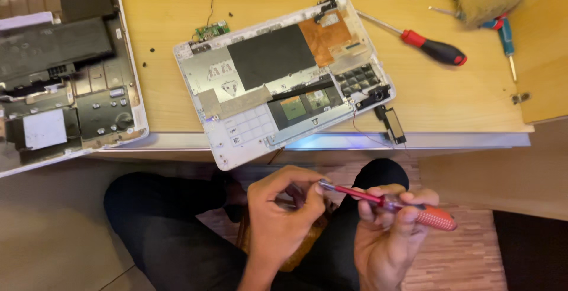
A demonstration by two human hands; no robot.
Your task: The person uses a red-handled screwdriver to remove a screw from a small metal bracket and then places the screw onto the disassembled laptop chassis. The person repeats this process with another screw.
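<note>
Below table edge (331, 142), screwdriver (387, 203) (both hands)

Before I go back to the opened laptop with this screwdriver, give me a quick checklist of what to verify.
1. Grip on the red-handled screwdriver: right hand wraps the handle; ok.
2. Tip seated: left hand pinches the tip end, fingers hide it; cannot tell.
3. White laptop base support: its near corner overhangs the table edge; not ok.
4. Loose speaker on its wire lies at the table edge; not ok.
5. Small dark screws lie scattered on the tabletop, uncontained; not ok.
6. Spare red-and-black screwdriver lies flat within view; ok.
</note>
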